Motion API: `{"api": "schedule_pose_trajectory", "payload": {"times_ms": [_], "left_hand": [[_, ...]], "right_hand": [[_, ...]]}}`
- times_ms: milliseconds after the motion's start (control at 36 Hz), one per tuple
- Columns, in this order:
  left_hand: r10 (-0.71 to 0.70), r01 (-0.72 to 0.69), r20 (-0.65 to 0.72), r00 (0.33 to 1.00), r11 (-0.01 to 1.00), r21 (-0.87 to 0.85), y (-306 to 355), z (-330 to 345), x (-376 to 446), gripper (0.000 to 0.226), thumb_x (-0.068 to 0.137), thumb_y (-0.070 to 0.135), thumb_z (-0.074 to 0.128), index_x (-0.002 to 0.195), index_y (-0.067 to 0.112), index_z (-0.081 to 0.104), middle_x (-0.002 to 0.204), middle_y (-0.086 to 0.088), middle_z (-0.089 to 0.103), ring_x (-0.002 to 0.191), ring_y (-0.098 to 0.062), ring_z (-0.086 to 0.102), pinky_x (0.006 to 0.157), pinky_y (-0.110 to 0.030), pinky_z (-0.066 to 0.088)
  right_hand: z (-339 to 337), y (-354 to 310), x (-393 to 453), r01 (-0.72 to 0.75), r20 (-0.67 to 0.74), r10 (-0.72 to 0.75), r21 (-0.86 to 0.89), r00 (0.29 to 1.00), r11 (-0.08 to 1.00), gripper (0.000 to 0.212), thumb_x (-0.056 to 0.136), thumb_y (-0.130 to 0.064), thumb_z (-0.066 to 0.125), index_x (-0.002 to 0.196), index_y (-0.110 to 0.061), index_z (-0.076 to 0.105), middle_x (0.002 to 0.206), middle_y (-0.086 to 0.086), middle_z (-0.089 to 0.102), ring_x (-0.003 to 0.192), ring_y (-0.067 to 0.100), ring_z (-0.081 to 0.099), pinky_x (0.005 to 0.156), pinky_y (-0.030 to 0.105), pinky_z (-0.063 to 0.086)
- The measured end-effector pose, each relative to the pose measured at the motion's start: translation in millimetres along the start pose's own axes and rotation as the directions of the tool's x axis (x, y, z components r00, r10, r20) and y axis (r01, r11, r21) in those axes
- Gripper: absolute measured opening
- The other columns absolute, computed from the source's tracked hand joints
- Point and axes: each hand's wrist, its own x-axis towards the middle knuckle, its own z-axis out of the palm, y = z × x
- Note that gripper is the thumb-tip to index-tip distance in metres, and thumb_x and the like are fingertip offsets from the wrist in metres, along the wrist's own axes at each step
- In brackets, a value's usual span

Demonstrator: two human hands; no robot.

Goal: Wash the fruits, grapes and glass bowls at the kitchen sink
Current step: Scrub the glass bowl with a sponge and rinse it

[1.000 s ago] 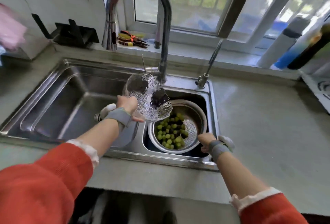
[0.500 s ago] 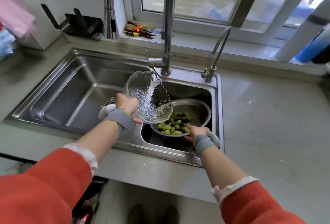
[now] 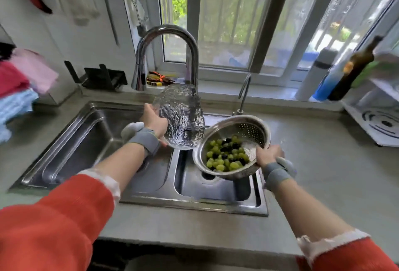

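My left hand (image 3: 153, 122) grips the rim of a textured glass bowl (image 3: 180, 117), held tilted on edge above the divider of the steel double sink (image 3: 71, 141), just under the curved tap (image 3: 168, 35). My right hand (image 3: 268, 154) holds a metal colander (image 3: 248, 128) by its right rim, lifted above the small right basin and tipped toward the glass bowl. Green and dark grapes (image 3: 225, 155) lie heaped in the colander's lower left side. The two vessels almost touch.
A thin second tap (image 3: 244, 93) stands behind the small basin. Bottles (image 3: 354, 70) and a white rack (image 3: 377, 121) crowd the right counter. Folded cloths (image 3: 19, 85) sit at the left, a black holder (image 3: 101, 78) and pliers (image 3: 159, 79) by the window sill.
My right hand has lifted the colander of grapes out of the small basin and tilted it left. My left hand has raised the glass bowl higher under the tap.
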Motion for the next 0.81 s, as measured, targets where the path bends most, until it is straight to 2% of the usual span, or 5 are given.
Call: {"api": "schedule_pose_trajectory", "payload": {"times_ms": [111,306,583,667,806], "left_hand": [[0.096,-0.097,0.019,0.995,0.993,0.061,27,-5,-15,0.047,0.088,-0.002,0.045,0.134,0.002,0.035,0.132,-0.016,0.048,0.113,-0.031,0.049,0.099,-0.037,0.041],[0.150,-0.167,0.178,0.972,0.982,0.084,49,17,-27,0.062,0.081,0.009,0.054,0.137,0.008,0.029,0.127,-0.014,0.051,0.108,-0.040,0.057,0.092,-0.048,0.049],[0.203,-0.234,0.371,0.906,0.971,0.040,102,101,-76,0.031,0.079,0.013,0.059,0.106,0.006,0.043,0.086,-0.010,0.055,0.087,-0.028,0.054,0.075,-0.029,0.042],[0.206,-0.180,0.470,0.858,0.979,-0.100,117,145,-78,0.070,0.063,0.015,0.054,0.130,0.001,0.039,0.115,-0.015,0.058,0.097,-0.037,0.060,0.083,-0.046,0.055],[0.223,-0.183,0.523,0.823,0.975,-0.127,137,178,-114,0.055,0.078,0.013,0.055,0.130,0.000,0.043,0.120,-0.023,0.055,0.099,-0.044,0.062,0.057,-0.059,0.053]], "right_hand": [[-37,10,-18,-0.076,-0.069,0.077,0.019,0.995,0.997,0.036,0.092,-0.017,0.056,0.113,0.012,0.059,0.118,0.027,0.061,0.113,0.040,0.057,0.089,0.037,0.046],[-103,52,-39,-0.240,-0.186,0.303,0.300,0.934,0.923,0.036,0.086,-0.014,0.055,0.113,0.009,0.059,0.105,0.023,0.064,0.095,0.037,0.060,0.062,0.029,0.042],[-194,110,-51,-0.126,-0.252,0.502,0.787,0.827,0.604,0.054,0.086,-0.005,0.059,0.135,0.002,0.038,0.130,0.020,0.048,0.112,0.037,0.055,0.092,0.043,0.050],[-221,128,-46,-0.097,-0.255,0.530,0.831,0.809,0.548,0.057,0.084,-0.001,0.059,0.137,0.001,0.038,0.126,0.019,0.051,0.109,0.036,0.057,0.091,0.042,0.051],[-249,154,-31,-0.037,-0.213,0.549,0.912,0.808,0.409,0.071,0.078,0.013,0.062,0.142,0.003,0.032,0.129,0.020,0.051,0.103,0.035,0.061,0.081,0.041,0.052]]}}
